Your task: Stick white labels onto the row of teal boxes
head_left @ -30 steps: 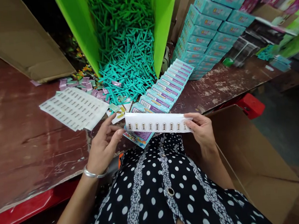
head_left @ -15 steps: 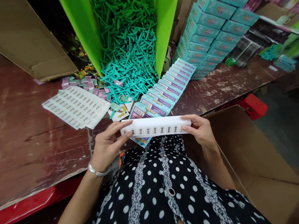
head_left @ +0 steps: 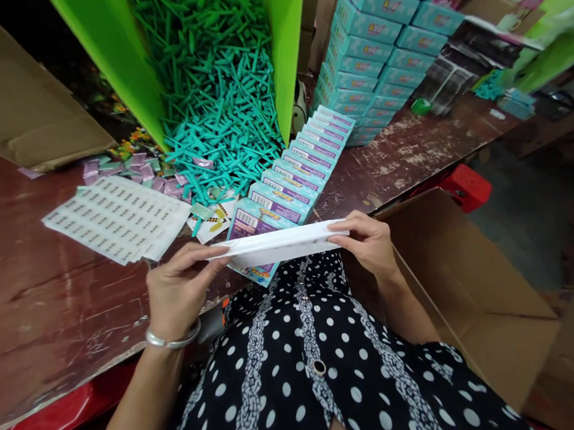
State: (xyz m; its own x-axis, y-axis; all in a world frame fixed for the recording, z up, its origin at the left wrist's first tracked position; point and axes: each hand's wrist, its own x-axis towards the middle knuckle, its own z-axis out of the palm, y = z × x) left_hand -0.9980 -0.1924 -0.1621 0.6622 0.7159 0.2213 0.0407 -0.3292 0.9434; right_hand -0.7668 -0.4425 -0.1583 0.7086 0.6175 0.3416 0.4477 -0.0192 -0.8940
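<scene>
A folded white sticker sheet is stretched level between my two hands in front of my body. My left hand pinches its left end between thumb and fingers. The right end is pinched by my right hand. Only faint traces of the printed labels show near the right end. Behind and partly under the sheet, a slanting row of overlapping teal and purple boxes lies on the table. To the left lie flat sheets of small printed labels.
A bright green bin tipped toward me spills many teal sticks onto the brown table. Stacked teal boxes stand at the back right. Small purple packets lie left of the sticks. An open cardboard box is at my right.
The strip in my hands has tilted, so its row of round labels has mostly turned out of sight. Both hands keep their pinch. The view has shifted slightly.
</scene>
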